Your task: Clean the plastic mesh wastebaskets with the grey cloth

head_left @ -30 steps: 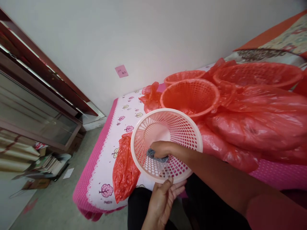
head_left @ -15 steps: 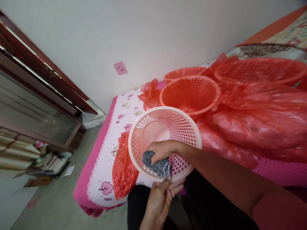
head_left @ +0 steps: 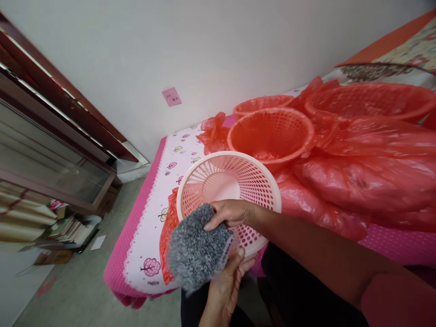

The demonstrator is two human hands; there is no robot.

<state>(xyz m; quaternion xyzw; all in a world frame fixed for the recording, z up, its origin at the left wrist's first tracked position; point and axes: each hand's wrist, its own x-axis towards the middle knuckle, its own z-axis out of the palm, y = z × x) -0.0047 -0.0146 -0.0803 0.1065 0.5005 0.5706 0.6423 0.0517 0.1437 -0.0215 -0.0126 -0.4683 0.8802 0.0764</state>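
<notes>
A fuzzy grey cleaning cloth is pinched at its upper edge by my right hand, thumb on top. The cloth is spread out over the near left rim of a pale pink plastic basket with a holed wall. That basket is tilted so its mouth faces me, and its solid bottom shows inside. My left hand grips the near rim, thumb on top and fingers underneath. Part of the near rim is hidden by the cloth.
Red baskets stand behind on the bed. Full red plastic bags lie at right, and a crumpled red bag at left. A pink note is on the wall. Books sit at far left.
The cloth has come from inside the basket out over its near left rim and opened from a bunched shape. The pink basket has shifted slightly left.
</notes>
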